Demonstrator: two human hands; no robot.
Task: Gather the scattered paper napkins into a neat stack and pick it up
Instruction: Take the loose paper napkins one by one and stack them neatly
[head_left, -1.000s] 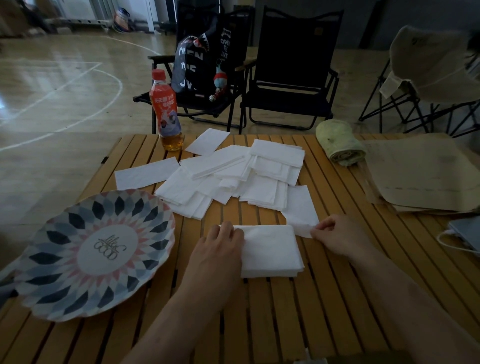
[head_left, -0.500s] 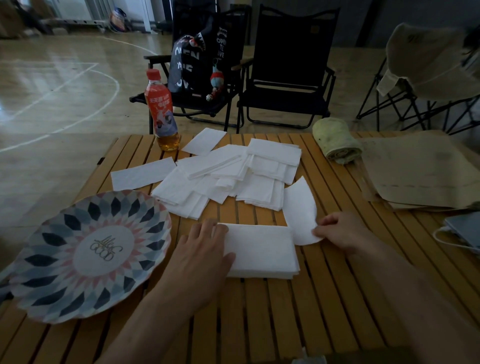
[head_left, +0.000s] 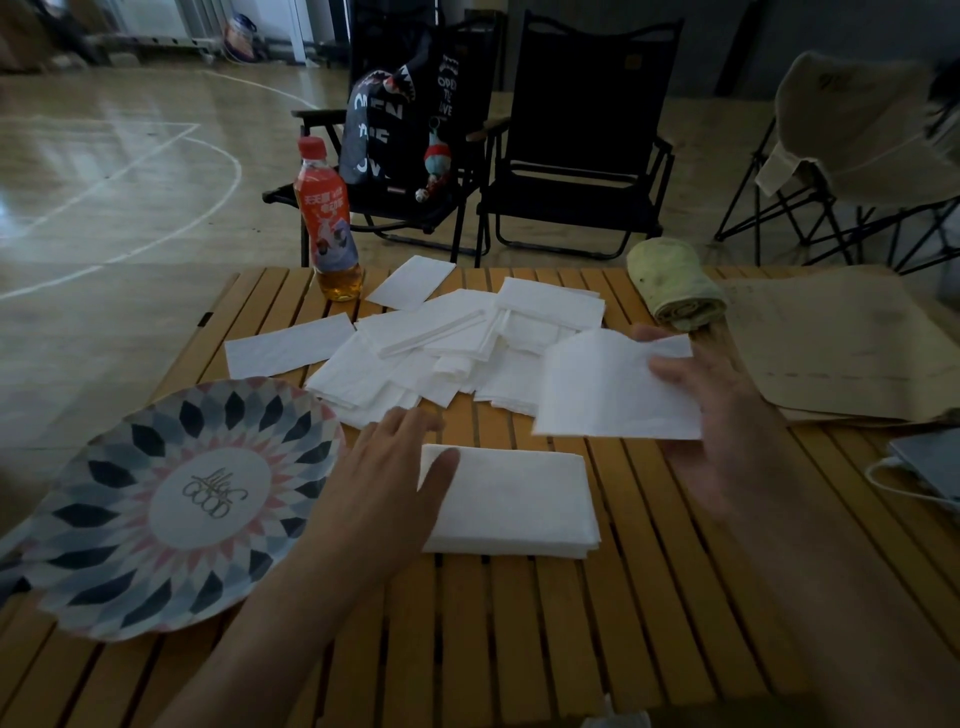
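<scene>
We find the neat stack (head_left: 511, 501) of white napkins lying flat on the slatted wooden table (head_left: 519, 634), near its front and squared up. Our left hand (head_left: 384, 488) lies beside the stack's left edge with straight, relaxed fingers, the thumb resting on that edge and the fingertips reaching toward the loose pile. Our right hand (head_left: 727, 415) holds a single napkin (head_left: 613, 384) in the air above and just behind the stack, pinched at its right side with the thumb on top and the fingers underneath; the sheet hangs slightly curved. Behind it the scattered napkins (head_left: 441, 353) lie in an overlapping heap across the middle of the table, with one loose sheet (head_left: 288, 345) off to the left and another (head_left: 410, 283) near the far edge. A patterned plate (head_left: 176, 499) sits just left of our left hand. A red-capped drink bottle (head_left: 327, 223) stands upright at the far edge, a rolled green towel (head_left: 675, 283) lies to the far right, and brown paper bags (head_left: 841, 343) lie beside it. Two dark folding chairs (head_left: 576, 156) stand beyond the table.
</scene>
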